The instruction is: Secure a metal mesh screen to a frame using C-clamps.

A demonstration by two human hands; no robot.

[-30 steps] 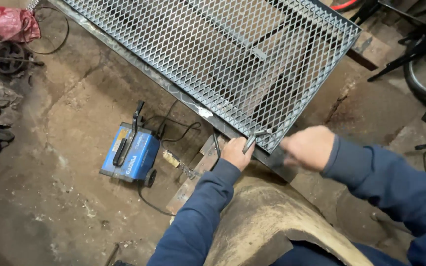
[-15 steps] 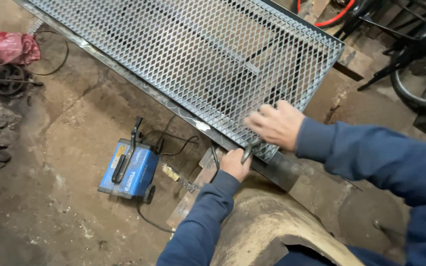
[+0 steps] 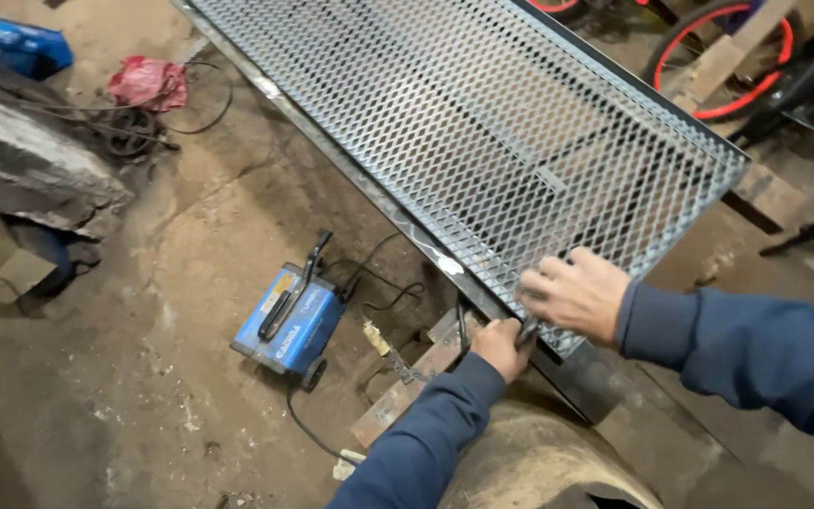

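At mesh panel [image 3: 482,132] corner, left hand [image 3: 499,347] clenched on clamp [image 3: 526,330] (unmoved), right hand [image 3: 577,292] now flat, grip released.

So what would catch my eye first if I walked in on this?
The big sheet of metal mesh slanting across the top, with the right hand flat on its near corner. The left hand grips the frame edge just below, and a blue welding machine sits on the dirt floor to the left.
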